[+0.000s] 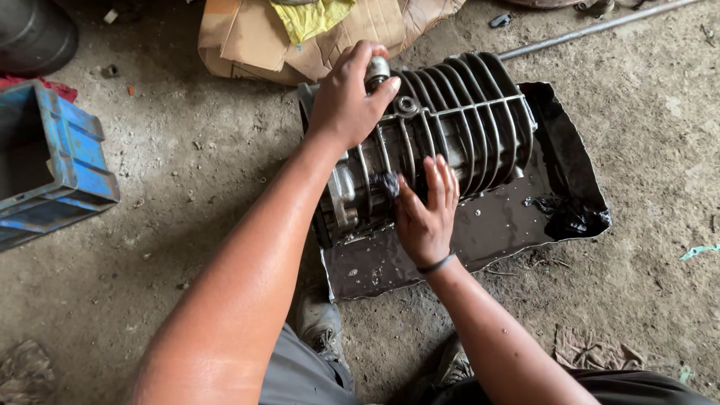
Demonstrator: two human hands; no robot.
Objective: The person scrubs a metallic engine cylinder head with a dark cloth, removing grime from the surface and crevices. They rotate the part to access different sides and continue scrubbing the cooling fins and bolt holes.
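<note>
**Q:** Head view first: what lies in the middle of the floor?

**A:** A ribbed metal engine casing (442, 142) lies on its side in a shallow, dark tray (570, 142) wet with black oil. The tray sits on the dusty concrete floor (187, 195), right of centre in the scene, and the casing crosses it from near-left to far-right.

**Q:** Where is the left hand?

**A:** The left hand (349, 97) sits on the far-left end of the casing. Its fingers are curled around a short round metal stub (376, 70) that sticks out there, thumb on one side, fingers over the top.

**Q:** And the right hand?

**A:** The right hand (427, 206) lies against the near side of the casing with its fingers stretched up along the ribs and held close together. A small, dark, oily wad (388, 184) is tucked under the thumb side; I cannot tell whether it is a rag or a brush. A black band circles that wrist.

**Q:** What else is around?

**A:** A blue plastic crate (52, 165) stands at the left, well apart from the tray. Crumpled cardboard (247, 37) with a yellow scrap on it lies on the far side, just beyond the casing. A thin metal rod (592, 28) lies far right. The person's shoes show at the near edge of the tray.
</note>
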